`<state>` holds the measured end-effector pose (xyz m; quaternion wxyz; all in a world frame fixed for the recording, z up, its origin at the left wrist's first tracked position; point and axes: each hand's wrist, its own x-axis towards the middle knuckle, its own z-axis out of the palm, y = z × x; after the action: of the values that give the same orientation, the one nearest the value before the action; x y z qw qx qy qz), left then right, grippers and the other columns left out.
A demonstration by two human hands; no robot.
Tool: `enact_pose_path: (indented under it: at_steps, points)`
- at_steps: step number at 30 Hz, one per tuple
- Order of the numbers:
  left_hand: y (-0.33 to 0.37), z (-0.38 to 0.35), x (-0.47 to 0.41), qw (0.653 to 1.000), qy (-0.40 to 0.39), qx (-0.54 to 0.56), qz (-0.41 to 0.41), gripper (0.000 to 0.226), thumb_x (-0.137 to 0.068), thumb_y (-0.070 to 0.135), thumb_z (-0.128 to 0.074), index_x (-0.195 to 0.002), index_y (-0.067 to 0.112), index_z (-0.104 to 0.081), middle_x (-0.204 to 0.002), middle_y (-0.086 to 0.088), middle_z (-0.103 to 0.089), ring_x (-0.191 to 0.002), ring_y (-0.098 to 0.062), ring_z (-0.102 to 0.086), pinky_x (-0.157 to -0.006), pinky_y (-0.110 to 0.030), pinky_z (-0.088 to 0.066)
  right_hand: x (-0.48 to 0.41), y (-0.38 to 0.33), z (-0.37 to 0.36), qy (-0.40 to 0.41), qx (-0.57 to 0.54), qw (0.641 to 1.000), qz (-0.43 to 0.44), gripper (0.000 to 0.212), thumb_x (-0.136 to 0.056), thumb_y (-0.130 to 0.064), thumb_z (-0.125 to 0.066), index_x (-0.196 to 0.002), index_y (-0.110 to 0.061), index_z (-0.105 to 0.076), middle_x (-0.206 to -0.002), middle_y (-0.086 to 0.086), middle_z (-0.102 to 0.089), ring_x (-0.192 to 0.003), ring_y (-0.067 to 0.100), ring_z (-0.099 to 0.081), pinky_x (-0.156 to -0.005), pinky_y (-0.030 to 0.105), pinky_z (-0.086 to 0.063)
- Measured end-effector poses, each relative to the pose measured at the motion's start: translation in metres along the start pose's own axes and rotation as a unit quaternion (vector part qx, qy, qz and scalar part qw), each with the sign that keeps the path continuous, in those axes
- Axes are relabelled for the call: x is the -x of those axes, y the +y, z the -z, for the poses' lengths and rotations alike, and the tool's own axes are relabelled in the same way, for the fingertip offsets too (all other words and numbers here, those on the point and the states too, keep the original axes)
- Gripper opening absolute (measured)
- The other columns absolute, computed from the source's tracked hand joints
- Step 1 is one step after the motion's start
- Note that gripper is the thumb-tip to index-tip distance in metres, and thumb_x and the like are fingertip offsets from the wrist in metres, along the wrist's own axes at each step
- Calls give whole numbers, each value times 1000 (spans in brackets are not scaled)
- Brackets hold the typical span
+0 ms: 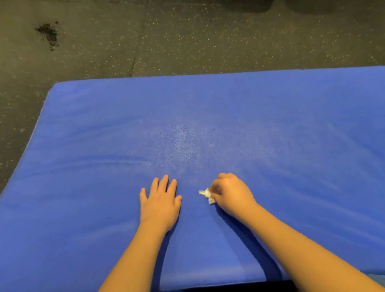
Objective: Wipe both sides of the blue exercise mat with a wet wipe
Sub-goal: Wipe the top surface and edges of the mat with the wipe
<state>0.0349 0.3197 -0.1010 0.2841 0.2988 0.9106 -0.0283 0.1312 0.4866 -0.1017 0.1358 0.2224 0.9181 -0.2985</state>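
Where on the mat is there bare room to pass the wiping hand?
The blue mat is bare right of the right hand to the frame edge, left of the left hand to its left edge, and beyond both to its far edge. Crowded only between the hands, where the wet wipe sits.

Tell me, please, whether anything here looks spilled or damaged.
A dark scattered patch stains the speckled grey floor beyond the blue foam exercise mat, perhaps a spill. The mat's centre has a pale scuffed area.

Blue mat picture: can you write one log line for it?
left hand: flat on blue mat | right hand: grips wet wipe, on mat
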Motion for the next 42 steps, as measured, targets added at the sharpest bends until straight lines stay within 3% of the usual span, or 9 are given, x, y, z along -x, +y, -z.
enact_pose_path:
  at_steps: [3,9,15,19,23,28,32,38,42]
  points:
    - [-7,1,21,1000,-17,3,-6,53,-105,38,-24,-155,24,-13,-163,5,-4,-150,-18,1,-119,-49,-4,10,-10,-8,50,19,997,-47,24,-91,-18,-57,-76,-3,-70,-82,8,-54,-78,27,-56,-58,31,-40]
    - [-14,6,54,999,-44,3,-20,51,-106,36,-26,-154,25,-17,-162,4,-7,-149,-18,-2,-119,-48,-6,59,-35,-1,-108,-84,989,60,17,-85,-27,-67,-77,-14,-76,-90,5,-60,-84,21,-59,-77,36,-47]
    - [-16,11,73,997,-74,2,-22,52,-105,39,-30,-154,24,-19,-162,4,-8,-149,-19,-4,-119,-50,-7,69,-34,-3,2,37,998,-45,29,-91,-30,-59,-87,-5,-73,-96,12,-59,-88,31,-59,-64,30,-43]
    - [-13,6,74,998,-56,-6,-15,50,-104,37,-31,-152,23,-24,-161,4,-14,-148,-19,-10,-117,-52,-13,109,-58,-12,-88,-72,993,38,12,-83,-16,-64,-87,-12,-75,-97,6,-63,-91,24,-60,-80,35,-47]
    - [-6,8,80,998,-63,-15,-14,50,-105,35,-29,-152,21,-23,-161,2,-13,-148,-20,-9,-117,-51,-14,112,-51,5,-117,-158,980,-25,20,-78,-12,-71,-65,-25,-65,-93,4,-72,-85,16,-65,-80,29,-52]
    - [-7,9,92,997,-72,-9,-18,51,-104,38,-33,-151,23,-26,-161,3,-13,-148,-21,-10,-117,-50,-16,117,-56,-15,9,74,997,-8,18,-91,-20,-57,-90,-6,-67,-97,12,-60,-91,32,-55,-63,32,-36]
    - [-7,14,103,996,-83,-17,-28,53,-101,41,-38,-151,26,-28,-160,4,-16,-146,-18,-14,-114,-46,-23,148,-60,-26,1,79,991,112,18,-91,-16,-48,-94,-5,-63,-100,10,-56,-95,30,-50,-67,34,-35]
    - [-9,33,125,989,-133,-19,-55,65,-93,47,-51,-151,29,-27,-161,7,-13,-147,-15,-14,-113,-42,-28,164,-45,-22,99,140,981,91,29,-65,-29,-80,-68,-13,-56,-72,2,-54,-64,24,-53,-49,27,-33]
    - [-13,38,136,986,-150,-26,-65,79,-88,51,-60,-153,27,-23,-162,7,-9,-148,-14,-11,-114,-43,-28,181,-35,-31,38,215,966,140,52,-61,-44,-77,-97,-14,-55,-94,2,-55,-81,23,-51,-65,32,-46]
